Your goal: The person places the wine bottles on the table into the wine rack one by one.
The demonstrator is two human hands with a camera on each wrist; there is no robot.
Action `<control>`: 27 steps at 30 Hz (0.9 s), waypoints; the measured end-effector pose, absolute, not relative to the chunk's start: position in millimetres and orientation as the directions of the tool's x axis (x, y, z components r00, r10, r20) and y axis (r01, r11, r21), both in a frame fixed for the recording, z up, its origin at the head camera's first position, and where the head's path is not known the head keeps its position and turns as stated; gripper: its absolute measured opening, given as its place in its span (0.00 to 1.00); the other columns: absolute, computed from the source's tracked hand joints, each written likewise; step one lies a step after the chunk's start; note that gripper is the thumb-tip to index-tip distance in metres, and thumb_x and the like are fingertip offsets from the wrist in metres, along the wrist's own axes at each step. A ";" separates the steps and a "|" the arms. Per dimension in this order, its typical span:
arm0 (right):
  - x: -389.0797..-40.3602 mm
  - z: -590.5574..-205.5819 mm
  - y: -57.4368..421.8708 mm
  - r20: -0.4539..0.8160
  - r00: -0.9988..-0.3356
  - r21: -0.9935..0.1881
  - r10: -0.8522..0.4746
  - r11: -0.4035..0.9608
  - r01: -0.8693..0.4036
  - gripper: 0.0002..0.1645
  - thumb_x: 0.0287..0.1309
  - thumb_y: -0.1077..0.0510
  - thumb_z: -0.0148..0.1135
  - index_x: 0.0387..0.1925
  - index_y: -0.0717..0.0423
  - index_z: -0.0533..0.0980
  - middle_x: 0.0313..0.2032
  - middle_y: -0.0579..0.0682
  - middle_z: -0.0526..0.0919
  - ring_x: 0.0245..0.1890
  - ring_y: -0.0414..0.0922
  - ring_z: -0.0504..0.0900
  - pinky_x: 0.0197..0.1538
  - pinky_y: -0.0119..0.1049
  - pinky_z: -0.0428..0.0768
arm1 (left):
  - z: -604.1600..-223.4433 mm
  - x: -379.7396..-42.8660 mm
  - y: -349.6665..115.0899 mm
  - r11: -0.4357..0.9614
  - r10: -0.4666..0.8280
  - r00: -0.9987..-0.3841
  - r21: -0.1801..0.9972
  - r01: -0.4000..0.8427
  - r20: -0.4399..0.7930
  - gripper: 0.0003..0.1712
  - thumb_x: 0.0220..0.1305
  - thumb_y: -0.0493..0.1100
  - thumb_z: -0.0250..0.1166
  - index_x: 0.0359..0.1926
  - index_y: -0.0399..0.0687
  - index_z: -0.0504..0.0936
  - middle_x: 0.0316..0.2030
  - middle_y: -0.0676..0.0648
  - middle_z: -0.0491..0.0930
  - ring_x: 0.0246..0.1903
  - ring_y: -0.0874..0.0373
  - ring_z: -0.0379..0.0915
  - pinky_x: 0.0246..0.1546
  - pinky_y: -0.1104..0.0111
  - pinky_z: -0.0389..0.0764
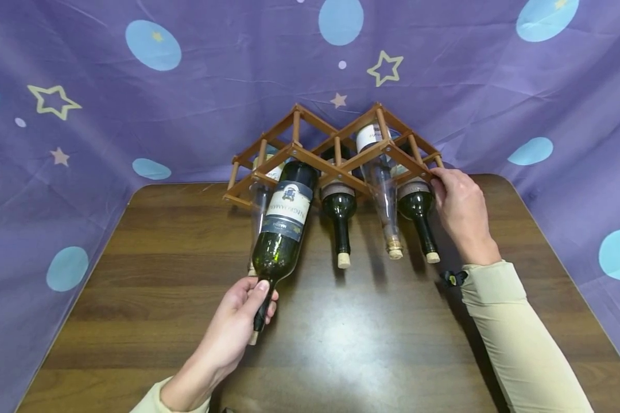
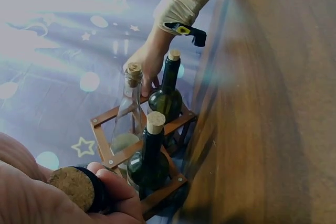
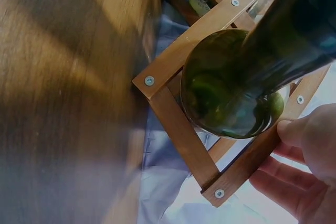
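My left hand (image 1: 240,310) grips the neck of a dark green wine bottle (image 1: 284,223) with a blue and white label. Its base end reaches to the upper left part of a wooden lattice wine rack (image 1: 336,169), and its corked neck points toward me. My right hand (image 1: 462,203) pinches the right end of the rack's frame between thumb and fingers, as the right wrist view shows. Beside it lies a green bottle (image 1: 418,209) in the rack. Another green bottle (image 1: 339,212) and a clear bottle (image 1: 384,195) sit in the middle cells, corks outward.
A second clear bottle (image 1: 258,209) lies in the left cell, partly hidden behind the held bottle. The rack stands at the back of a brown wooden table (image 1: 150,298), against a purple cloth (image 1: 212,86) with stars and blue ovals.
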State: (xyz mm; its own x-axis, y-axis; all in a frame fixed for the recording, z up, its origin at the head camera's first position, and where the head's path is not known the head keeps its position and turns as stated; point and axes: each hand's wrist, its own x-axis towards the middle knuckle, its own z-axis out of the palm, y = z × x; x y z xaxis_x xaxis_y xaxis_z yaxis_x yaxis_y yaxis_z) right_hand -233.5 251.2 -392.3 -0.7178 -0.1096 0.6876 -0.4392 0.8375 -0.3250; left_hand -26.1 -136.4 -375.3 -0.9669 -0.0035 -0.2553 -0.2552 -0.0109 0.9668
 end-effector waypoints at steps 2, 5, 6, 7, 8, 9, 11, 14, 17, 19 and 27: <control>-233.8 -391.4 250.6 0.684 -0.722 -0.327 -0.107 0.840 -0.434 0.13 0.66 0.63 0.60 0.49 0.64 0.81 0.45 0.62 0.84 0.46 0.61 0.81 0.50 0.55 0.76 | -373.3 -28.3 -134.2 -0.026 0.001 -0.969 0.969 -0.247 -0.247 0.15 0.77 0.42 0.50 0.49 0.29 0.69 0.36 0.38 0.74 0.29 0.57 0.70 0.30 0.70 0.76; -233.7 -390.6 249.8 0.679 -0.727 -0.330 -0.104 0.841 -0.429 0.13 0.66 0.64 0.60 0.49 0.64 0.81 0.45 0.62 0.84 0.46 0.61 0.81 0.50 0.55 0.76 | -369.8 -31.3 -131.2 -0.056 0.016 -0.971 0.969 -0.240 -0.240 0.15 0.77 0.42 0.50 0.48 0.29 0.69 0.35 0.39 0.73 0.29 0.56 0.70 0.31 0.70 0.76; -233.6 -390.6 249.7 0.677 -0.729 -0.332 -0.103 0.841 -0.427 0.13 0.66 0.64 0.60 0.49 0.64 0.81 0.45 0.62 0.84 0.46 0.61 0.81 0.51 0.55 0.76 | -368.4 -32.2 -130.4 -0.065 0.022 -0.970 0.968 -0.242 -0.241 0.15 0.77 0.42 0.50 0.48 0.29 0.69 0.36 0.40 0.73 0.29 0.56 0.70 0.31 0.70 0.77; -233.6 -390.5 249.5 0.676 -0.730 -0.334 -0.101 0.841 -0.426 0.13 0.66 0.64 0.60 0.49 0.64 0.81 0.45 0.62 0.84 0.46 0.61 0.81 0.51 0.55 0.76 | -367.3 -33.4 -129.5 -0.080 0.029 -0.969 0.966 -0.246 -0.244 0.15 0.78 0.42 0.50 0.48 0.29 0.69 0.36 0.39 0.73 0.29 0.56 0.70 0.31 0.70 0.77; -233.5 -390.5 249.4 0.675 -0.731 -0.334 -0.101 0.841 -0.425 0.13 0.66 0.64 0.60 0.49 0.64 0.81 0.45 0.62 0.84 0.46 0.61 0.81 0.51 0.54 0.76 | -366.1 -34.7 -128.6 -0.092 0.037 -0.968 0.964 -0.249 -0.247 0.15 0.78 0.42 0.49 0.48 0.29 0.69 0.36 0.39 0.73 0.29 0.56 0.71 0.32 0.70 0.77; -233.4 -390.7 249.3 0.674 -0.732 -0.335 -0.100 0.842 -0.424 0.12 0.66 0.65 0.60 0.49 0.64 0.81 0.45 0.62 0.84 0.46 0.61 0.81 0.51 0.55 0.76 | -364.9 -36.0 -127.8 -0.102 0.046 -0.968 0.962 -0.252 -0.249 0.16 0.78 0.42 0.49 0.49 0.28 0.69 0.37 0.39 0.73 0.30 0.56 0.71 0.33 0.70 0.77; -233.4 -391.1 249.3 0.675 -0.731 -0.334 -0.099 0.843 -0.422 0.12 0.66 0.64 0.60 0.49 0.64 0.81 0.45 0.62 0.84 0.46 0.61 0.81 0.50 0.55 0.76 | -362.4 -39.0 -125.9 -0.126 0.063 -0.965 0.958 -0.259 -0.253 0.16 0.77 0.41 0.49 0.49 0.27 0.68 0.38 0.40 0.74 0.31 0.57 0.72 0.34 0.70 0.78; -232.9 -391.5 249.2 0.676 -0.731 -0.332 -0.099 0.844 -0.421 0.12 0.66 0.65 0.60 0.49 0.64 0.81 0.45 0.62 0.84 0.46 0.61 0.81 0.50 0.55 0.76 | -359.7 -44.6 -123.1 -0.157 0.087 -0.963 0.951 -0.268 -0.257 0.16 0.78 0.40 0.47 0.50 0.26 0.67 0.39 0.42 0.74 0.32 0.57 0.72 0.35 0.70 0.78; -232.7 -391.8 249.3 0.675 -0.731 -0.328 -0.100 0.847 -0.419 0.12 0.66 0.64 0.59 0.49 0.64 0.81 0.45 0.62 0.84 0.46 0.61 0.81 0.50 0.55 0.76 | -357.6 -50.1 -120.7 -0.182 0.099 -0.959 0.943 -0.278 -0.264 0.16 0.78 0.39 0.45 0.51 0.26 0.67 0.40 0.42 0.73 0.32 0.58 0.71 0.35 0.70 0.78; -232.6 -391.7 249.2 0.676 -0.730 -0.326 -0.100 0.848 -0.418 0.12 0.66 0.64 0.59 0.49 0.64 0.81 0.45 0.62 0.84 0.45 0.61 0.81 0.50 0.55 0.76 | -356.2 -53.5 -118.9 -0.195 0.104 -0.958 0.939 -0.285 -0.269 0.15 0.79 0.39 0.44 0.52 0.27 0.67 0.41 0.42 0.73 0.33 0.57 0.71 0.36 0.71 0.78; -233.5 -392.1 250.4 0.684 -0.723 -0.323 -0.101 0.846 -0.424 0.12 0.66 0.65 0.60 0.49 0.64 0.81 0.44 0.62 0.84 0.44 0.61 0.81 0.49 0.55 0.76 | -352.5 -69.2 -112.0 -0.240 0.114 -0.957 0.927 -0.288 -0.268 0.16 0.79 0.39 0.43 0.54 0.27 0.67 0.44 0.42 0.73 0.35 0.57 0.72 0.38 0.71 0.77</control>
State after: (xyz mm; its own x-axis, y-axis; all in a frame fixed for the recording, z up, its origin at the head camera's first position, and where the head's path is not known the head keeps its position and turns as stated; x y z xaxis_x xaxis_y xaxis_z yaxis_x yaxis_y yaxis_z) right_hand -233.5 250.4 -392.1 -0.7225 -0.1008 0.6840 -0.4241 0.8460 -0.3232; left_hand -69.2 -112.0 -352.5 -0.9566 0.1142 -0.2680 -0.2883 -0.2397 0.9270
